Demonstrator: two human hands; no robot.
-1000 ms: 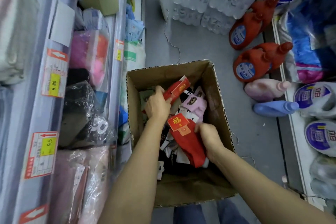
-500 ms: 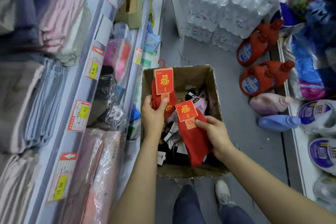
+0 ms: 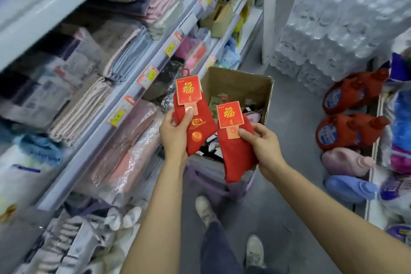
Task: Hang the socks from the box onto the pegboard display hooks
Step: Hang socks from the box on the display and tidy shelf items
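Observation:
My left hand [image 3: 175, 133] grips a pair of red socks [image 3: 196, 131] with a red and gold card and a red hanger hook at its top. My right hand [image 3: 264, 147] pinches a second red sock pair [image 3: 235, 158] by the tab below its card. Both pairs hang above the open cardboard box [image 3: 240, 82] on the floor. More packaged socks [image 3: 251, 111] lie inside the box. No pegboard or display hooks are in view.
Shelves [image 3: 124, 100] with folded towels and price tags run along the left. Wrapped water bottle packs [image 3: 338, 20] stand at the back right. Red, pink and blue detergent bottles [image 3: 347, 131] lie on the floor at the right. My feet [image 3: 206, 211] stand behind the box.
Both hands have lifted their red sock pairs up out of the box. My view has risen and tilted up, showing more of the left shelves.

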